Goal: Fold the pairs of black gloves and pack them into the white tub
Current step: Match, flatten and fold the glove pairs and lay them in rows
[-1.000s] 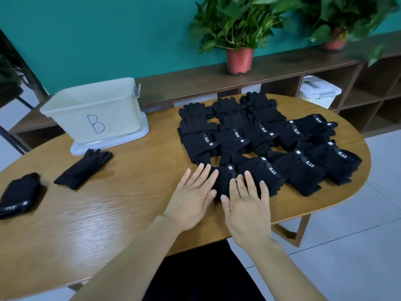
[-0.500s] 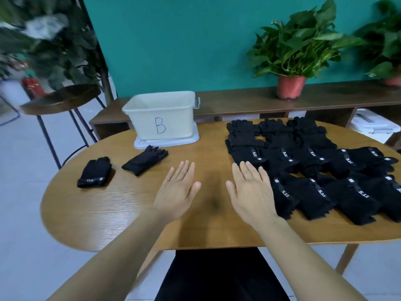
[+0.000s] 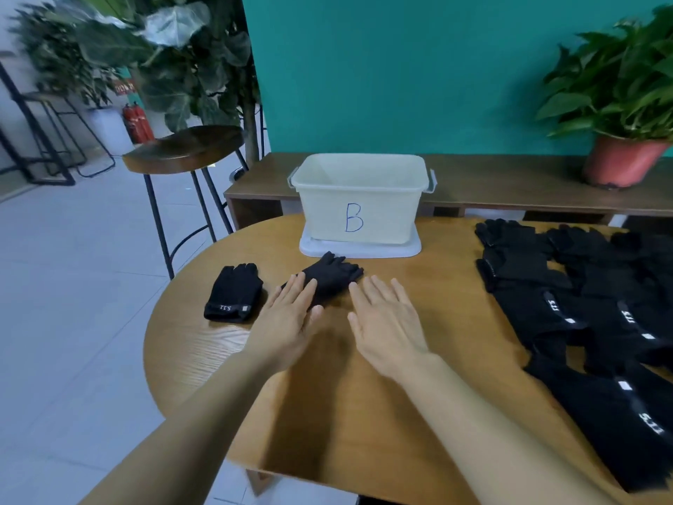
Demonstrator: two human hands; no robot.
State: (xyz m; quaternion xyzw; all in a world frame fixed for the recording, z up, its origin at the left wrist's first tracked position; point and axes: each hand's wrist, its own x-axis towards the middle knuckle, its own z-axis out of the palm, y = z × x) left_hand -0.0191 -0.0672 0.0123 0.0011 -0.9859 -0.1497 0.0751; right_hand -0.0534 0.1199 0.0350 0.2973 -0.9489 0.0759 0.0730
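Wood-grain and oval, the desk (image 3: 455,304) carries everything. Well off to the right of the right hand (image 3: 386,322), a spread of black gloves (image 3: 582,322) lies in overlapping rows. Most of them run front to back, and several show small white labels on their cuffs.

Straight ahead of both hands, at the far edge of the desk, stands the white tub (image 3: 358,209). It is upright, has a blue "B" on its near wall, and sits on a flat white lid (image 3: 360,249). What shows of its inside is bare.

Both hands are palm down with fingers straight and slightly apart, and neither grips anything. The right hand is over bare wood. The left hand (image 3: 287,322) has its fingertips over the near end of a folded pair (image 3: 333,277). It is unclear whether they press on it.

That folded pair lies between the left hand and the tub. Its long axis runs diagonally, the glove fingers pointing away and to the right, towards the tub and nearly reaching the lid. Its right edge is just ahead of the right hand's fingertips.

A second pair (image 3: 235,293) lies just left of the left hand, apart from it. It runs roughly front to back, with the labelled cuff nearest the person and the fingers pointing away.
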